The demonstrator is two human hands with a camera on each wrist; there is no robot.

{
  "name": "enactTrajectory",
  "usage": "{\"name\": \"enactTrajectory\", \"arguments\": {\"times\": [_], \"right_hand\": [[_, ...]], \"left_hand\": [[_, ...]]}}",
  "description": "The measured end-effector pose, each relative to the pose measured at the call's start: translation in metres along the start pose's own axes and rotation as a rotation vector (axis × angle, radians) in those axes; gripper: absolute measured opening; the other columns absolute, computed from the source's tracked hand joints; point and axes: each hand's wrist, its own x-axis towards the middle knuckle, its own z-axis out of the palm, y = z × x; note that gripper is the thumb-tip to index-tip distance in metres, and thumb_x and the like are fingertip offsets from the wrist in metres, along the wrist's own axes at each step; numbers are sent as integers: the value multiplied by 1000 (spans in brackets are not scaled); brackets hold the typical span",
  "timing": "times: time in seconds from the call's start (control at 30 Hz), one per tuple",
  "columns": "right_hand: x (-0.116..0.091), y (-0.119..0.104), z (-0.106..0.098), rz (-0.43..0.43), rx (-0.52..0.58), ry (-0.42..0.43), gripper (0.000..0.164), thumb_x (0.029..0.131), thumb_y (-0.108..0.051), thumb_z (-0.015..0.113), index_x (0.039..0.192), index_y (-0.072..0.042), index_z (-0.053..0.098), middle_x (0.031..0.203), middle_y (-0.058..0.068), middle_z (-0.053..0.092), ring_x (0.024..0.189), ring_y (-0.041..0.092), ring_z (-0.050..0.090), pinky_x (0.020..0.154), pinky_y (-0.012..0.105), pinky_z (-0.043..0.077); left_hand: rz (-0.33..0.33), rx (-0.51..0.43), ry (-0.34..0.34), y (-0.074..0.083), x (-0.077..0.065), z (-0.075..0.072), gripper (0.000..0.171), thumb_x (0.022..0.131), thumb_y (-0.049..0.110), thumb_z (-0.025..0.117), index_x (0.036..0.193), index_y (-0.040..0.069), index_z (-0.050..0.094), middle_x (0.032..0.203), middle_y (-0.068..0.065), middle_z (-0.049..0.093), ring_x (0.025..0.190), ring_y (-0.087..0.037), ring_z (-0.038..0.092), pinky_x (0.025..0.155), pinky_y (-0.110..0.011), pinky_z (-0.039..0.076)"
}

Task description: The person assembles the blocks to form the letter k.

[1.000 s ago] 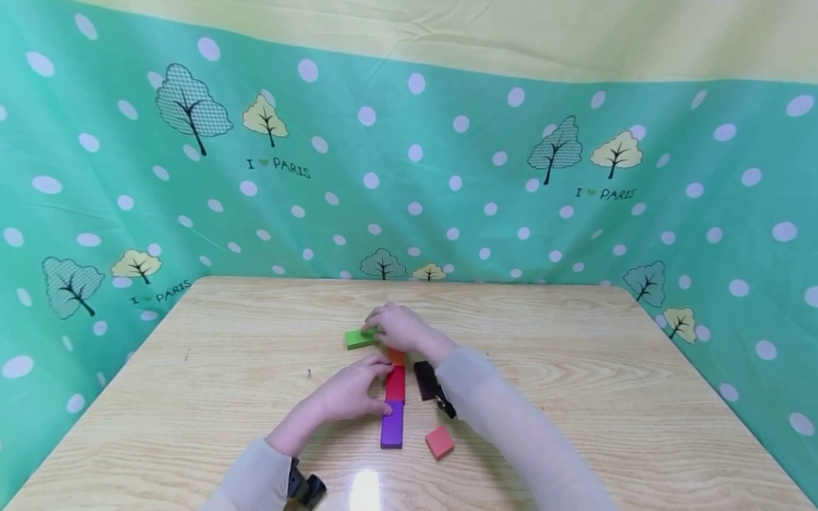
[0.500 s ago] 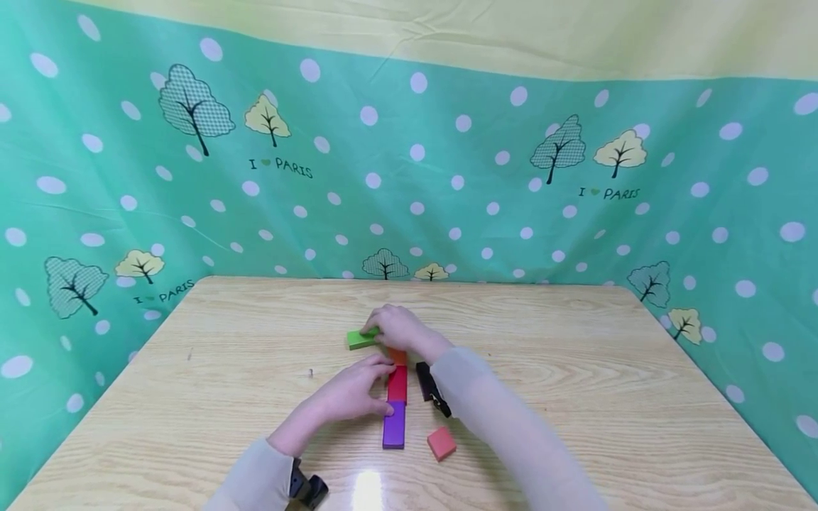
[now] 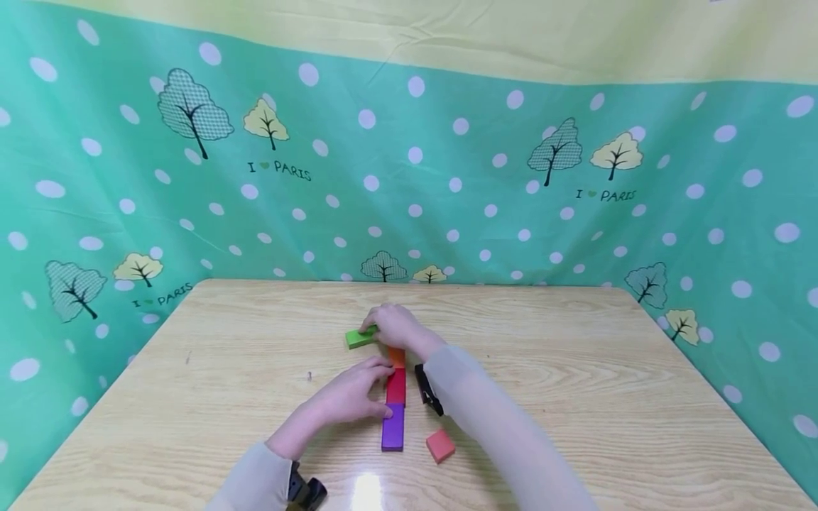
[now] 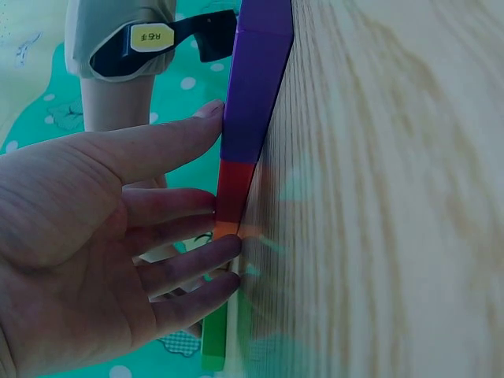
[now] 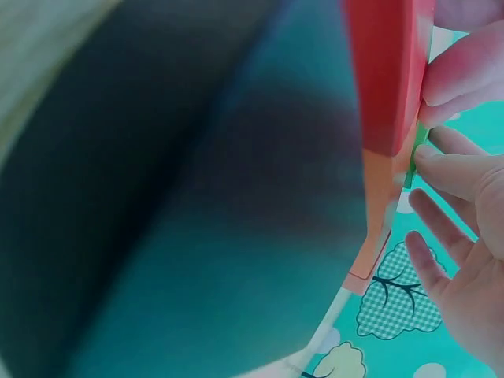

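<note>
Flat, oblong, bright green block (image 3: 358, 338)

Can't tell if it's a home or lab tbh, just a curtained-off nook: polka-dot PARIS cloth (image 3: 441, 170) around the far corners of a wood-grain table (image 3: 575, 355).

Your head view looked forward and down across the worktop (image 3: 575, 355) to the dotted cloth (image 3: 447, 156), well back from your left hand (image 3: 351, 394) and right hand (image 3: 396, 328). Your left wrist view faced past its own palm, low, close and turned sideways. Your right wrist view, also low and tilted, was largely blocked by a dark blur (image 5: 197, 197) very near it. All three shared the red block (image 3: 395, 387).
</note>
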Motion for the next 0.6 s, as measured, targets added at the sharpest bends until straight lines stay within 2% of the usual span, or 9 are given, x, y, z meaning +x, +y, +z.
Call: {"name": "enactTrajectory", "arguments": {"times": [0.6], "right_hand": [[13,11,-1,89,58,6,28,84,-13,63,109,-25,67,119,-4,60,116,18,51,103,31,37]], "left_hand": [[4,27,-13,-1,0,-1,65,72,28,74,125,-2,51,132,-12,47,122,-29,44,103,-43,36]]}}
